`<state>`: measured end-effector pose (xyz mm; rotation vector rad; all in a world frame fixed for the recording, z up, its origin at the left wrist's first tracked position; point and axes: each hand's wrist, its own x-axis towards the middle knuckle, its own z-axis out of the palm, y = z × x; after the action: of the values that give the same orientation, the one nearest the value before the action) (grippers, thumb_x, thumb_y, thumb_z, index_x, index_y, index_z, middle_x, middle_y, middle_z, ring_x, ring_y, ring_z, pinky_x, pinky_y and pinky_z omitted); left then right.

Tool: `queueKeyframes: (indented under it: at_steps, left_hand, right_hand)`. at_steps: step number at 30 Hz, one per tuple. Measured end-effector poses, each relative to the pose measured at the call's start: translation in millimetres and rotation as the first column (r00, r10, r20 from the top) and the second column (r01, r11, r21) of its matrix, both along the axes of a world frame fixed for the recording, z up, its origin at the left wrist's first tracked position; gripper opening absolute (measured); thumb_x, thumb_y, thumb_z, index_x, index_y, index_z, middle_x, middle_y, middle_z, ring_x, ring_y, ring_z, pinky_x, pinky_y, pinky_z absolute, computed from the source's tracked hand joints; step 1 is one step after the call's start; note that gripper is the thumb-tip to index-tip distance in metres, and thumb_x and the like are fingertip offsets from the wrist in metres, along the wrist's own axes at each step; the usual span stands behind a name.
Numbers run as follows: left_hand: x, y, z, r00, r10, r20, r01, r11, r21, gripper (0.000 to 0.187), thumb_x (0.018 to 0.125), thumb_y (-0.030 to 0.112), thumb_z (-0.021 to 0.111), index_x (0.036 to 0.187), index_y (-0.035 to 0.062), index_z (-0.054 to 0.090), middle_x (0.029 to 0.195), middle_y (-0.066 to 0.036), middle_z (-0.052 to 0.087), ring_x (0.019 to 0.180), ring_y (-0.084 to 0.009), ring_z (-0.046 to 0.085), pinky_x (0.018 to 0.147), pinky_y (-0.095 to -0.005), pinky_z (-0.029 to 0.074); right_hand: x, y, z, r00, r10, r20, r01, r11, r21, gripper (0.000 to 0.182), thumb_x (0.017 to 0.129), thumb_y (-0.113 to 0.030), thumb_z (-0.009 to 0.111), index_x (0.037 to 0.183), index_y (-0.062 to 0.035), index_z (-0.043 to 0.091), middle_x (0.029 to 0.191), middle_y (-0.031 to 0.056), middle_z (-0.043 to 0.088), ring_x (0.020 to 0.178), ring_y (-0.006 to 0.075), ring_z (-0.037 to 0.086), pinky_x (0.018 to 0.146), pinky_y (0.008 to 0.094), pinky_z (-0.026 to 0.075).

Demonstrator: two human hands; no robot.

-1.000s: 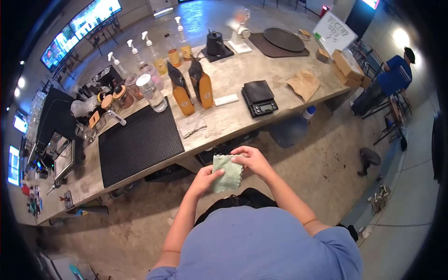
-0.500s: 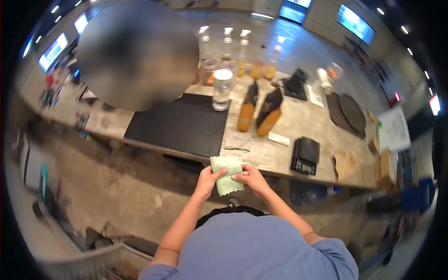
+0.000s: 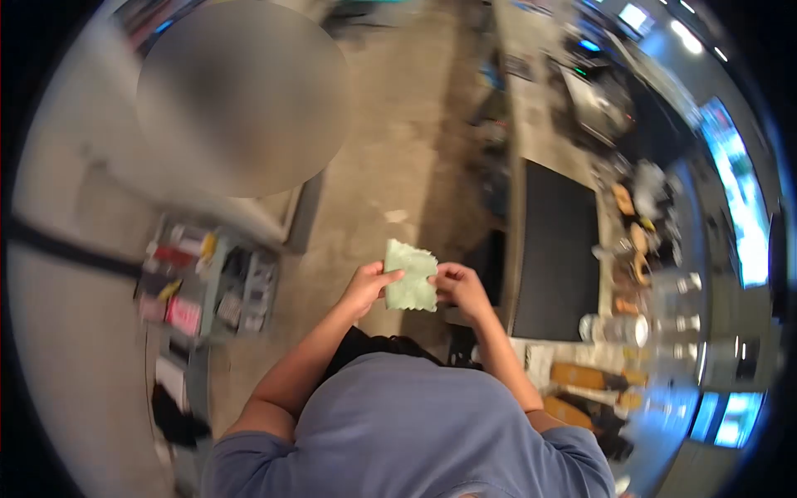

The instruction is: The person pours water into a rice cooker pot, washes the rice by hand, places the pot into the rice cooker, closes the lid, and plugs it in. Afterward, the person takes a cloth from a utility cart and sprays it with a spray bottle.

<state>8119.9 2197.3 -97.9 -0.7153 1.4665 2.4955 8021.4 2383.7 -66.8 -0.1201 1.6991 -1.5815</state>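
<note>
A pale green cloth [image 3: 411, 278] with jagged edges is held up in front of my body, above the floor. My left hand [image 3: 369, 286] grips its left edge, the thumb lying over the front. On the other side my right hand [image 3: 459, 288] pinches the right edge between thumb and fingers. The cloth hangs fairly flat between both hands and hides some of the fingertips.
To the right runs a counter with a black mat [image 3: 560, 249], a clear jar [image 3: 614, 329], orange-and-black bags [image 3: 581, 377] and several bottles. A grey tray cart [image 3: 207, 282] with small items stands left. A blurred disc covers the upper left.
My view has turned left, so the counter now lies to my right and the cart has come into view. The cloth looks wider and flatter between my hands.
</note>
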Motion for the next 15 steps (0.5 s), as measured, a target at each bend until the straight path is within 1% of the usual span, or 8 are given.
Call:
queueKeyframes:
  at_steps: [2, 4, 6, 9, 12, 13, 15]
  left_hand:
    - [32, -29, 8, 0.988, 0.153, -0.014, -0.153, 0.988, -0.032, 0.031, 0.083, 0.019, 0.064, 0.106, -0.0003, 0.057, 0.097, -0.007, 0.063, 0.086, -0.0149, 0.062, 0.074, -0.0305, 0.051]
    - [60, -48, 18, 0.956, 0.293, -0.019, -0.293, 0.955, -0.035, 0.034, 0.081, 0.019, 0.066, 0.107, -0.0006, 0.057, 0.098, -0.007, 0.063, 0.086, -0.0155, 0.062, 0.075, -0.0301, 0.051]
    - [92, -71, 23, 0.923, 0.384, -0.014, -0.385, 0.922, -0.040, 0.036, 0.079, 0.018, 0.068, 0.107, -0.0008, 0.057, 0.098, -0.008, 0.063, 0.085, -0.0156, 0.062, 0.074, -0.0300, 0.051]
    - [135, -105, 15, 0.882, 0.457, -0.112, -0.461, 0.887, -0.010, 0.039, 0.077, 0.018, 0.070, 0.108, -0.0016, 0.057, 0.098, -0.008, 0.062, 0.086, -0.0160, 0.061, 0.076, -0.0295, 0.049]
    - [174, -139, 16, 0.861, 0.494, -0.121, -0.499, 0.867, -0.013, 0.040, 0.075, 0.017, 0.071, 0.107, -0.0024, 0.057, 0.097, -0.008, 0.062, 0.088, -0.0164, 0.060, 0.078, -0.0292, 0.047]
    - [190, -153, 16, 0.864, 0.492, -0.111, -0.496, 0.868, -0.017, 0.040, 0.076, 0.017, 0.071, 0.107, -0.0028, 0.057, 0.098, -0.008, 0.062, 0.088, -0.0165, 0.060, 0.079, -0.0291, 0.047]
    - [222, -180, 16, 0.870, 0.485, -0.094, -0.488, 0.872, -0.022, 0.041, 0.076, 0.017, 0.070, 0.108, -0.0035, 0.056, 0.100, -0.009, 0.062, 0.089, -0.0168, 0.059, 0.081, -0.0289, 0.046]
  right_hand:
    - [-1, -43, 2, 0.986, 0.168, 0.014, -0.166, 0.980, -0.109, 0.011, 0.081, -0.008, 0.061, 0.091, -0.0027, 0.061, 0.079, 0.0017, 0.061, 0.069, 0.0093, 0.058, 0.059, 0.0241, 0.051]
    - [6, -81, 14, 0.949, 0.314, 0.011, -0.311, 0.944, -0.114, 0.016, 0.079, -0.010, 0.065, 0.091, -0.0025, 0.060, 0.080, 0.0018, 0.061, 0.071, 0.0103, 0.058, 0.062, 0.0242, 0.051]
    - [29, -122, 25, 0.913, 0.408, -0.013, -0.407, 0.906, -0.116, 0.016, 0.077, -0.011, 0.067, 0.089, -0.0038, 0.060, 0.080, 0.0012, 0.061, 0.071, 0.0100, 0.058, 0.062, 0.0238, 0.049]
    - [68, -172, 24, 0.863, 0.497, -0.095, -0.502, 0.864, -0.038, 0.016, 0.076, -0.011, 0.069, 0.087, -0.0051, 0.059, 0.080, 0.0004, 0.060, 0.071, 0.0092, 0.057, 0.061, 0.0230, 0.047]
    - [102, -215, 11, 0.860, 0.508, -0.049, -0.510, 0.857, -0.076, 0.017, 0.074, -0.012, 0.070, 0.085, -0.0056, 0.059, 0.077, -0.0007, 0.060, 0.070, 0.0084, 0.056, 0.059, 0.0222, 0.045]
    - [117, -230, 12, 0.865, 0.502, -0.026, -0.502, 0.861, -0.081, 0.017, 0.074, -0.012, 0.071, 0.085, -0.0057, 0.060, 0.075, -0.0017, 0.058, 0.069, 0.0083, 0.056, 0.059, 0.0223, 0.045]
    - [143, -259, 4, 0.848, 0.530, -0.009, -0.529, 0.845, -0.079, 0.018, 0.073, -0.012, 0.071, 0.085, -0.0049, 0.060, 0.075, -0.0010, 0.059, 0.067, 0.0086, 0.056, 0.059, 0.0222, 0.046]
